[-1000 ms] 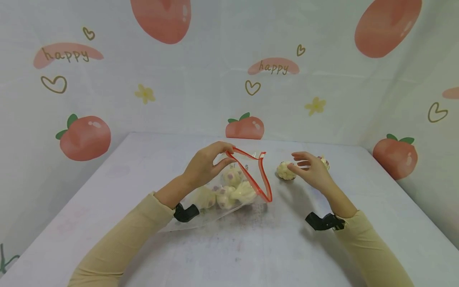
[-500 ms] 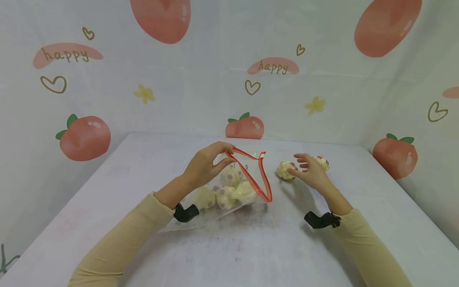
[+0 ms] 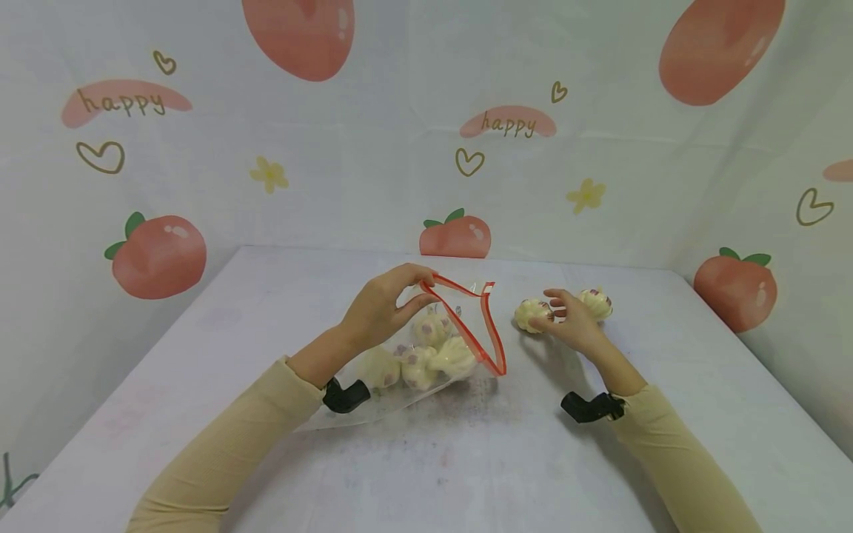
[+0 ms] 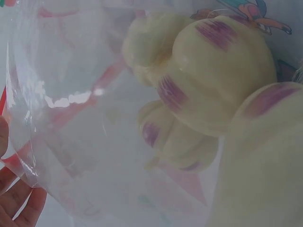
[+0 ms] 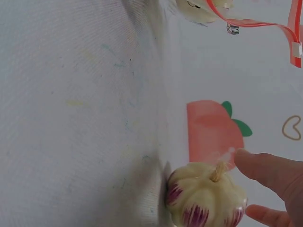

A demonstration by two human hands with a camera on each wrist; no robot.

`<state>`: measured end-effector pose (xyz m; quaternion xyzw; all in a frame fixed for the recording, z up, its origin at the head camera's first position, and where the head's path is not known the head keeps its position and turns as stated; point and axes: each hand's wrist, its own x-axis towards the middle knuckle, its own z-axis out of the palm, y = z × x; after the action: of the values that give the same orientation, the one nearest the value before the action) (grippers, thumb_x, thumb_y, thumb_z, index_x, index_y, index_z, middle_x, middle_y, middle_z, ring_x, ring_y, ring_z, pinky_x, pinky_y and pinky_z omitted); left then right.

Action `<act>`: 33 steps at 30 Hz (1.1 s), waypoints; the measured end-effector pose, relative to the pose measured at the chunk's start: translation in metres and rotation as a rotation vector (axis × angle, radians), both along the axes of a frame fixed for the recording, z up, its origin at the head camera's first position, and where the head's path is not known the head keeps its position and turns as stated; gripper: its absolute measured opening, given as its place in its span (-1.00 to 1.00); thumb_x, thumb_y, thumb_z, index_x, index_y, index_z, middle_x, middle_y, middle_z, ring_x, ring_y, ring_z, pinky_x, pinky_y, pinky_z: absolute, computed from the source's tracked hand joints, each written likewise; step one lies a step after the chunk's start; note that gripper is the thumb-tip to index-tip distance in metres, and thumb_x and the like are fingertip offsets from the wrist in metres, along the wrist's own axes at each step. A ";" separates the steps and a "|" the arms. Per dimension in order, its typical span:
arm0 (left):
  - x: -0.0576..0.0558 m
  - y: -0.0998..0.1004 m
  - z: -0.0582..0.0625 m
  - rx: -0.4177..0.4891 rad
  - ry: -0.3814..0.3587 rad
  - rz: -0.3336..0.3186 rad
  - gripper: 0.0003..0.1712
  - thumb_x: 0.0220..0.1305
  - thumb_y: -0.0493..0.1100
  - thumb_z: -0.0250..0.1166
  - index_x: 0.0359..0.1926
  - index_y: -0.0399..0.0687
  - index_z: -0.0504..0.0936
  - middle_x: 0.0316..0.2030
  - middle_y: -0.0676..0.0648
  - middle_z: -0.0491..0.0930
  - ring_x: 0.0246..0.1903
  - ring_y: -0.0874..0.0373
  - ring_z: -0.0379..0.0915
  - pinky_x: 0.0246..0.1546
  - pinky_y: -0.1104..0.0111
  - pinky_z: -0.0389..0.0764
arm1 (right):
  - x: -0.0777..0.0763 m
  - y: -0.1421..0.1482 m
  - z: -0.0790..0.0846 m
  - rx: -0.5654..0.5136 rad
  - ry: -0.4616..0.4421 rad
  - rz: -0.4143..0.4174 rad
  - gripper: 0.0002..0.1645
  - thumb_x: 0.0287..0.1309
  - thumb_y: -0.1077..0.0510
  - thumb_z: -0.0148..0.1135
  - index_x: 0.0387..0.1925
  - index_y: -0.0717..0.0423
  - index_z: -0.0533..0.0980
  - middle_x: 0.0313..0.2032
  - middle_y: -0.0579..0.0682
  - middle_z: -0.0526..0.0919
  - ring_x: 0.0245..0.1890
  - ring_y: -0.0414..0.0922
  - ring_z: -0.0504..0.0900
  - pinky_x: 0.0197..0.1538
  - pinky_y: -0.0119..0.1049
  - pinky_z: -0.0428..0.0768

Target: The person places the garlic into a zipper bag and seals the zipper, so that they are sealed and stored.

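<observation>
In the head view my left hand (image 3: 383,307) pinches the red-edged mouth of a clear zip bag (image 3: 493,333), which lies on its side with its mouth to the right. Several garlic bulbs (image 3: 420,366) sit inside; the left wrist view shows cream garlic bulbs (image 4: 227,71) with purple streaks through the plastic. My right hand (image 3: 574,323) is beside a loose garlic bulb (image 3: 529,316), fingers loosely bent and not wrapped round it. In the right wrist view the thumb (image 5: 265,168) and a fingertip are close against that garlic bulb (image 5: 206,196); whether they touch it I cannot tell.
A second loose garlic bulb (image 3: 595,304) lies just behind my right hand. The white table (image 3: 426,459) meets a backdrop (image 3: 373,185) printed with peaches, hearts and flowers. Dark camera mounts (image 3: 346,396) are on both wrists.
My right hand has moved a little lower and leftward beside the nearer loose garlic bulb, uncovering more of the second one. My left hand and the bag have stayed put.
</observation>
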<state>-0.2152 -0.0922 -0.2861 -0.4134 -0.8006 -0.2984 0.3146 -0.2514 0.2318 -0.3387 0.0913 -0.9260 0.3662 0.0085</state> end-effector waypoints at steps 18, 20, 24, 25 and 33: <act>-0.002 0.000 -0.002 0.010 0.020 -0.017 -0.74 0.07 -0.26 0.37 -0.22 -0.22 0.52 -0.25 -0.10 0.62 -0.29 0.12 0.51 -0.27 0.34 0.57 | -0.006 -0.003 -0.007 -0.013 -0.043 -0.002 -0.18 0.10 0.12 0.28 0.28 0.40 0.14 0.14 0.52 0.31 0.10 0.28 0.38 0.11 0.07 0.43; -0.002 0.000 -0.002 0.010 0.022 -0.017 -0.73 0.06 -0.26 0.38 -0.22 -0.22 0.52 -0.25 -0.11 0.62 -0.29 0.12 0.51 -0.28 0.34 0.56 | -0.007 -0.004 -0.008 -0.005 -0.035 -0.001 -0.18 0.09 0.12 0.28 0.27 0.41 0.15 0.14 0.52 0.32 0.09 0.26 0.39 0.09 0.06 0.43; -0.002 0.000 -0.002 0.010 0.024 -0.017 -0.72 0.05 -0.26 0.38 -0.21 -0.23 0.52 -0.24 -0.11 0.62 -0.29 0.12 0.51 -0.29 0.35 0.56 | -0.008 -0.004 -0.011 0.024 -0.011 -0.002 -0.19 0.09 0.10 0.28 0.25 0.41 0.18 0.13 0.52 0.33 0.07 0.25 0.41 0.08 0.06 0.44; -0.001 0.000 -0.002 0.011 0.025 -0.017 -0.72 0.05 -0.26 0.38 -0.21 -0.23 0.52 -0.24 -0.11 0.61 -0.29 0.12 0.50 -0.29 0.35 0.56 | -0.009 -0.004 -0.011 0.032 -0.006 -0.002 -0.20 0.09 0.10 0.28 0.25 0.41 0.19 0.13 0.52 0.34 0.06 0.25 0.41 0.06 0.05 0.45; -0.002 0.000 -0.003 0.009 0.026 -0.019 -0.72 0.05 -0.27 0.38 -0.21 -0.23 0.52 -0.24 -0.11 0.61 -0.28 0.12 0.51 -0.28 0.35 0.56 | -0.010 -0.002 -0.014 0.046 0.032 -0.005 -0.22 0.06 0.11 0.30 0.22 0.41 0.23 0.06 0.49 0.40 -0.17 0.06 0.44 -0.18 -0.26 0.42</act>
<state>-0.2168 -0.0925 -0.2886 -0.4236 -0.7911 -0.2996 0.3240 -0.2614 0.2294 -0.3530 0.0949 -0.9341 0.3435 0.0220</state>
